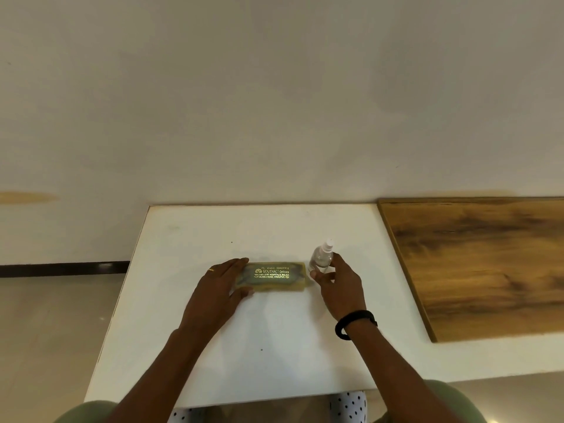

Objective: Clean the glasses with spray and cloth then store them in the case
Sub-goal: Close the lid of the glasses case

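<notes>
A translucent yellowish glasses case [276,276] with gold lettering lies closed on the white table [262,346], dark glasses showing faintly through its lid. My left hand [218,290] holds the case's left end, thumb on the near edge and fingers on the far side. A small clear spray bottle [321,257] with a white nozzle stands upright just right of the case. My right hand [340,283] is wrapped around the bottle's lower part, thumb and fingers touching it. No cloth is visible.
A wooden board [482,264] lies on the surface at the right, next to the white table. A plain wall rises behind the table. The floor shows at the left, beyond the table's edge.
</notes>
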`<action>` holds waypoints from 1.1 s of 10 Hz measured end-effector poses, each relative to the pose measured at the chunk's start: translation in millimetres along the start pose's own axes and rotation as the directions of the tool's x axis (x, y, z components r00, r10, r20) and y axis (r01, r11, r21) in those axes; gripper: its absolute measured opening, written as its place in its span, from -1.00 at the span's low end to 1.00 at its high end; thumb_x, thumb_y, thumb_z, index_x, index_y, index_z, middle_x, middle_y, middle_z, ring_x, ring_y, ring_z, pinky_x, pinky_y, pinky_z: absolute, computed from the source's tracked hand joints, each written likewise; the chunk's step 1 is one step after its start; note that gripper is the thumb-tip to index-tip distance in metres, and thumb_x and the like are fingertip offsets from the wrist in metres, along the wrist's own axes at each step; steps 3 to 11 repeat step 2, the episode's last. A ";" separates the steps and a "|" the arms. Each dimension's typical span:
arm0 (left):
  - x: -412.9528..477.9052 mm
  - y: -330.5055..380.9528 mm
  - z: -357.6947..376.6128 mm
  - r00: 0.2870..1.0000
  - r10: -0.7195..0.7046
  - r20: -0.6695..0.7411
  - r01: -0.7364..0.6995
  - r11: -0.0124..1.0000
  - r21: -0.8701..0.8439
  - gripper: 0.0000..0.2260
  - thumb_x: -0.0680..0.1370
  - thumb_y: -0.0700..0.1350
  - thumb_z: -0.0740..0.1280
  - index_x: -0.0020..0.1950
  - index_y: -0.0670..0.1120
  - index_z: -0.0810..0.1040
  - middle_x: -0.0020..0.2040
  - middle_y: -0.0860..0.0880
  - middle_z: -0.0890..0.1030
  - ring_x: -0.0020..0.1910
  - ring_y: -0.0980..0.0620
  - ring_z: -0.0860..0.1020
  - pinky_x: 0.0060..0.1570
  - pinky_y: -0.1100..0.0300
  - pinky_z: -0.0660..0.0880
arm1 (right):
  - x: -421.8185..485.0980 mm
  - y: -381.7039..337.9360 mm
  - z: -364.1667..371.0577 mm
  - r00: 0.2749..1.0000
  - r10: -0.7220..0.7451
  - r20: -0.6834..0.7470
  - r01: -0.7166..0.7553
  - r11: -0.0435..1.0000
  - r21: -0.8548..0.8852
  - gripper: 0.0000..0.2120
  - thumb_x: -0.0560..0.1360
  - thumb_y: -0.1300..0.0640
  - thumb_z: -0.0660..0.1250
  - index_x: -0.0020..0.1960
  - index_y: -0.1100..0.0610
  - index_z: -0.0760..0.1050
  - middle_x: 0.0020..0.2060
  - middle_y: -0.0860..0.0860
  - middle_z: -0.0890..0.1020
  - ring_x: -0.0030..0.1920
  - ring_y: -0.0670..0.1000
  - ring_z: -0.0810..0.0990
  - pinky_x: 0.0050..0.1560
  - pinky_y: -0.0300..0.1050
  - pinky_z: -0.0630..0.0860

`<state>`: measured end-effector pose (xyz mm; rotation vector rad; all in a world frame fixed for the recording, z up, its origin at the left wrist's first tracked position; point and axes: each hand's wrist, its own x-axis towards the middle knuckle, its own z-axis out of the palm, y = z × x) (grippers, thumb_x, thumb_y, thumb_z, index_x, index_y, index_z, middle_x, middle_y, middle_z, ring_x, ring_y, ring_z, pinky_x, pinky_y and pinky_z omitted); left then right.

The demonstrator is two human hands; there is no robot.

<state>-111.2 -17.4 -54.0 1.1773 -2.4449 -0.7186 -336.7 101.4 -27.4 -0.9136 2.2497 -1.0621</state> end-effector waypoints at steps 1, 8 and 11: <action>-0.4 2.8 -1.0 1.000 0.016 0.000 -0.016 1.000 -0.003 -0.43 0.43 -0.06 0.53 0.42 -0.05 0.48 0.33 -0.04 0.56 0.27 -0.12 0.52 0.22 0.15 0.39 | 1.1 2.7 -0.4 1.000 -0.007 0.002 0.007 1.000 -0.002 -0.69 0.50 0.13 0.42 0.23 0.02 0.50 0.00 -0.05 0.64 0.01 0.04 0.60 -0.09 -0.22 0.39; 0.1 5.4 -2.7 1.000 0.008 0.015 -0.008 1.000 -0.009 -0.37 0.43 -0.01 0.53 0.47 0.02 0.41 0.34 0.00 0.55 0.28 -0.09 0.51 0.22 0.14 0.41 | -2.1 1.9 -0.5 1.000 0.022 0.018 -0.022 1.000 0.022 -0.46 0.44 0.10 0.49 0.37 0.01 0.40 0.13 -0.02 0.62 0.05 0.01 0.60 -0.10 -0.38 0.42; 0.1 5.4 -2.7 1.000 0.008 0.015 -0.008 1.000 -0.009 -0.37 0.43 -0.01 0.53 0.47 0.02 0.41 0.34 0.00 0.55 0.28 -0.09 0.51 0.22 0.14 0.41 | -2.1 1.9 -0.5 1.000 0.022 0.018 -0.022 1.000 0.022 -0.46 0.44 0.10 0.49 0.37 0.01 0.40 0.13 -0.02 0.62 0.05 0.01 0.60 -0.10 -0.38 0.42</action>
